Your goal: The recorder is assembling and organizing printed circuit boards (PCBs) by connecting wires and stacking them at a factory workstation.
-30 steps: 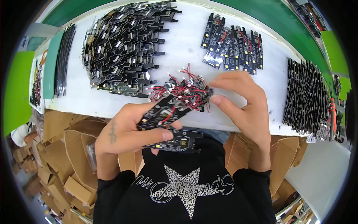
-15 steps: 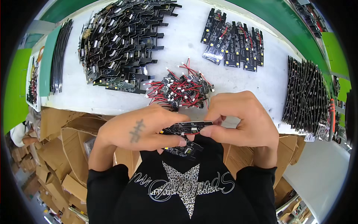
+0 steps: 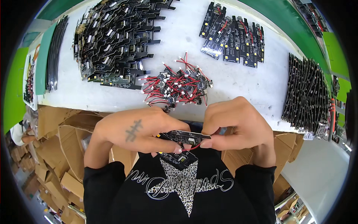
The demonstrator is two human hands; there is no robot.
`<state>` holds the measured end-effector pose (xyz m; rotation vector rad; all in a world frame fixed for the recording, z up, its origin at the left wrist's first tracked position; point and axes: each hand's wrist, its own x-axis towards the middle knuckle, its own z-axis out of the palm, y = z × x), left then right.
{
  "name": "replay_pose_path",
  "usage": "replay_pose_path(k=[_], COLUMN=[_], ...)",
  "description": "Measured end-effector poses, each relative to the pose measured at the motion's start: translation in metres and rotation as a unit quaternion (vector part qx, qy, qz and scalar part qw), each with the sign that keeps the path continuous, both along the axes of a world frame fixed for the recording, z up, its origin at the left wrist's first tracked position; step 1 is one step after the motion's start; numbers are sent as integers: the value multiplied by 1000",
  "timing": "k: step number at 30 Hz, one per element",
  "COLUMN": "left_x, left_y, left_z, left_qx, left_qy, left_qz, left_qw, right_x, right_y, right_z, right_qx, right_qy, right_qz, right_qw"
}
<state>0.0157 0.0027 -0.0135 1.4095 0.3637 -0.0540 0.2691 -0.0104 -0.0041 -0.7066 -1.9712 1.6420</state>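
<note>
Above my lap, my left hand is closed on a black circuit board, its thumb along the near side. A second black circuit board shows just below that thumb, also seeming to be in the left hand. My right hand pinches the upper board's right end between thumb and index finger. A short red wire curves from near my left thumb to my right thumb tip; whether the right fingers grip it too, I cannot tell. The fingers beneath the boards are mostly hidden.
On the white table, small parts with red wires lie heaped ahead. Many overlapping boards fill the left; wired boards sit far right. Thin black strips pile at the right edge. Cardboard boxes stand below the table.
Both hands have shifted slightly, the right one leftward. The upper board is tilted more, and the red wire now bows out below it.
</note>
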Motion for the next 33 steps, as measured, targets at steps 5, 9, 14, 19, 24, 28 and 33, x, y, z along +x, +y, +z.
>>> replay_pose_path(k=[5, 9, 14, 19, 24, 28, 33], left_x=[-6, -15, -19, -19, -11, -12, -12], left_y=[-7, -14, -26, -45, -43, -49, -49], left_z=[0, 6, 17, 18, 19, 9, 12], left_qx=[-75, -98, -108, -96, -159, -194, -184], left_qy=[8, 15, 62, 57, 12, -43, -24], left_qz=[42, 162, 345, 454, 473, 458, 418], left_qw=[996, 982, 930, 884, 866, 866, 889], right_x=[11, 12, -10, -15, -27, -29, -45], right_y=[7, 10, 13, 1, -12, -12, -8], right_z=[-5, 2, -4, 10, 3, 18, 19], right_qx=[-105, 10, 172, 7, -15, 51, 95], right_qy=[94, -31, -74, -23, -6, -49, -59], right_qz=[-12, -208, -218, -123, -175, -208, -194], right_qw=[990, 978, 958, 992, 984, 976, 975])
